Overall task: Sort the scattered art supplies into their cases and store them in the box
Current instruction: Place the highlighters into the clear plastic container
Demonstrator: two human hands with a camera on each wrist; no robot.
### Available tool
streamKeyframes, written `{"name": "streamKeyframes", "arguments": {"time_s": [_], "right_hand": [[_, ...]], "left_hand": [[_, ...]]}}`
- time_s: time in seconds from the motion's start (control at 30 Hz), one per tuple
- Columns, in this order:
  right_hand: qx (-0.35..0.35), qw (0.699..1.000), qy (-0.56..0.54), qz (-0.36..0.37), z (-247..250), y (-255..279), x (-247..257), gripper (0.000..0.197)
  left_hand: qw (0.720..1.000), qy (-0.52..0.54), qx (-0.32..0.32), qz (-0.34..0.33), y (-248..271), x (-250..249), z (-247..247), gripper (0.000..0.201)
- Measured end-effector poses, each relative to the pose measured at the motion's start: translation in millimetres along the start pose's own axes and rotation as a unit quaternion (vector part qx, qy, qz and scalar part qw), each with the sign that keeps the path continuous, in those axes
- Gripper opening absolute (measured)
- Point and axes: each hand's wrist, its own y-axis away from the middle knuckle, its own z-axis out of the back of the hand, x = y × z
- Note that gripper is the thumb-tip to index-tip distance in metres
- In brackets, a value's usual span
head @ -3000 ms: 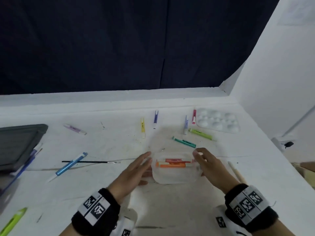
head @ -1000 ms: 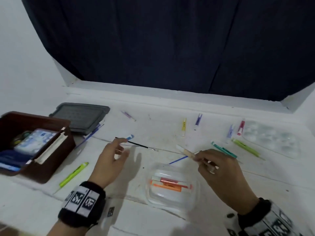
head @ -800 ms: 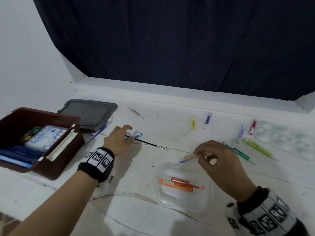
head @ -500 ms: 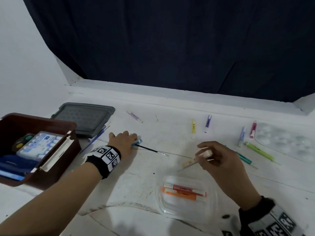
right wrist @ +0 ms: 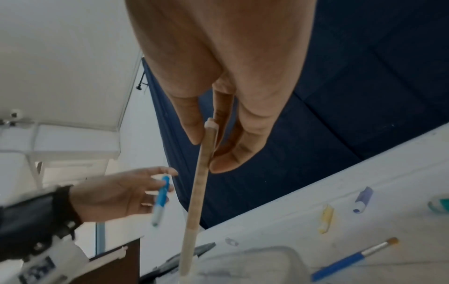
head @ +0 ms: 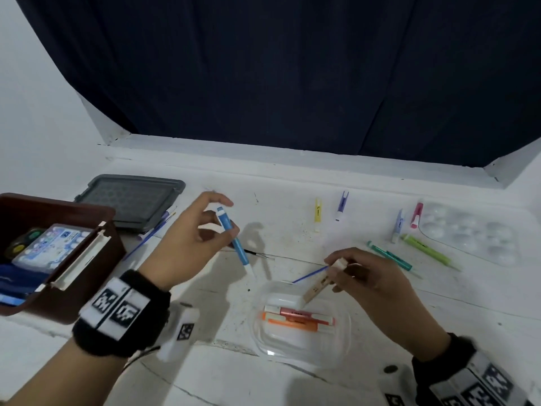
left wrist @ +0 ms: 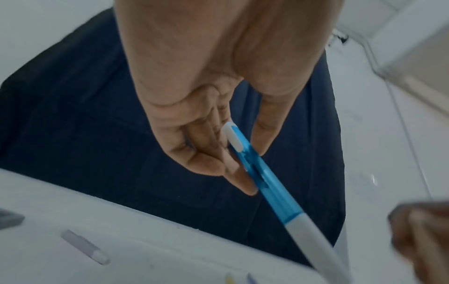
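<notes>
The right hand (head: 377, 279) pinches a beige marker (head: 320, 285) near its top end, fingers (right wrist: 194, 132) clamped on the barrel, with its lower tip dipping over the rim of the clear plastic case (head: 345, 341). That case sits on the white table (head: 292, 230) and holds a red marker (head: 295, 312) and an orange marker (head: 292, 323) lying side by side. The sensible move, I'd say, is to tip the beige one flat, parallel to those two, and let go low so it doesn't bounce out.

The left hand (head: 187, 244) holds a blue marker (head: 234, 238) off the table, thumb and fingers closed on its upper half, tip hanging down. It should follow in the same direction. The brown storage box (head: 73, 288) waits at the left; green, teal, yellow and purple pieces lie scattered farther back.
</notes>
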Motion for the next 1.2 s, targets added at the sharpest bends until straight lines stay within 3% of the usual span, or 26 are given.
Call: {"name": "streamKeyframes", "arguments": {"time_s": [0.1, 0.37, 0.53, 0.7, 0.93, 1.2], "right_hand": [[0.041, 0.998, 0.044, -0.011, 0.6, 15.3, -11.4, 0.01], [0.105, 0.986, 0.115, 0.051, -0.3, 32.8, -29.5, 0.02], [0.133, 0.97, 0.157, 0.131, 0.8, 29.9, -40.0, 0.022], [0.156, 0.954, 0.211, 0.148, 5.0, 29.1, -42.3, 0.021], [0.1, 0.956, 0.229, 0.151, 18.0, 30.9, -36.9, 0.018], [0.103, 0.943, 0.289, 0.127, 6.2, 32.9, -40.0, 0.015]], "left_hand": [[0.997, 0.072, 0.021, 0.01, 34.5, -8.6, -10.4, 0.027], [0.994, 0.09, 0.009, 0.063, 91.4, 22.8, -42.0, 0.012], [0.997, -0.028, 0.068, 0.03, 93.1, 32.7, -47.2, 0.012], [0.979, -0.156, 0.13, -0.029, 91.0, 33.2, -43.7, 0.016], [0.982, -0.15, 0.115, -0.025, 79.9, 21.4, -24.9, 0.01], [0.967, -0.133, 0.218, 0.003, 66.8, 27.0, -41.5, 0.009]]}}
